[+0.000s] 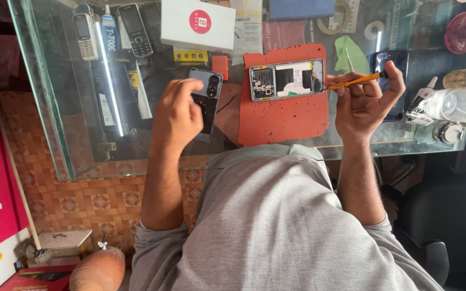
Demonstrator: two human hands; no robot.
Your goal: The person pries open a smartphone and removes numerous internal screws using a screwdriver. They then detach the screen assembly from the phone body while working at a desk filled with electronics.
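Observation:
An opened smartphone (287,80) with its insides showing lies on a red work mat (281,116) on a glass table (55,108). My right hand (365,102) grips an orange-handled screwdriver (354,82), whose tip touches the right end of the opened phone. My left hand (178,110) holds a dark grey phone back cover (210,89) with camera rings, just left of the mat and slightly tilted.
A white box (198,24) and two keypad phones (86,35) (135,29) lie at the back left. A dark phone (392,62) lies behind my right hand, with a green pick (351,54) beside it. Clear bottles (459,105) stand at the right edge.

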